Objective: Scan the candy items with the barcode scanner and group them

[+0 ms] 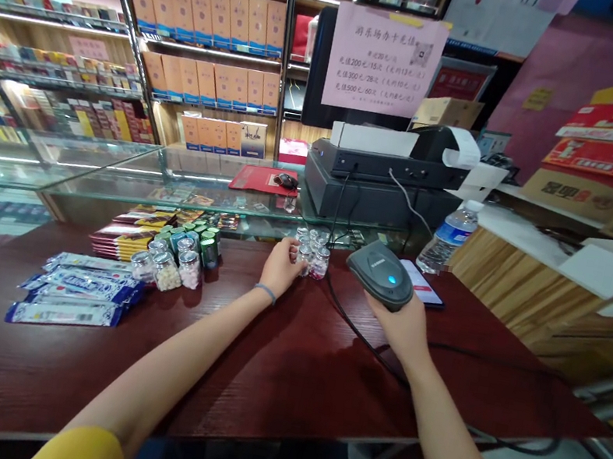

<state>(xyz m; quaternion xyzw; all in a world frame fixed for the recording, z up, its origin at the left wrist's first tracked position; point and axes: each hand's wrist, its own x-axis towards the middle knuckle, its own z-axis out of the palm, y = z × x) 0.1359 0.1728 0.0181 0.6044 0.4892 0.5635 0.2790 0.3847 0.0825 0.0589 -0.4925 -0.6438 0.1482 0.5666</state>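
Observation:
My right hand (pixel 405 326) grips a grey handheld barcode scanner (pixel 382 273) with a blue light, its black cable (pixel 352 325) trailing over the dark red wooden counter (pixel 282 368). My left hand (pixel 283 261) is closed around a small clear bottle at the edge of a cluster of small clear bottles (pixel 314 256) with pink contents. A phone (pixel 423 283) lies just beyond the scanner.
A second group of small bottles (pixel 180 255), blue-white packets (pixel 75 292) and flat red packs (pixel 128 234) lie at left. A cash register with receipt printer (pixel 388 173), a water bottle (pixel 451 235), a glass display case (pixel 115 172) and stocked shelves stand behind.

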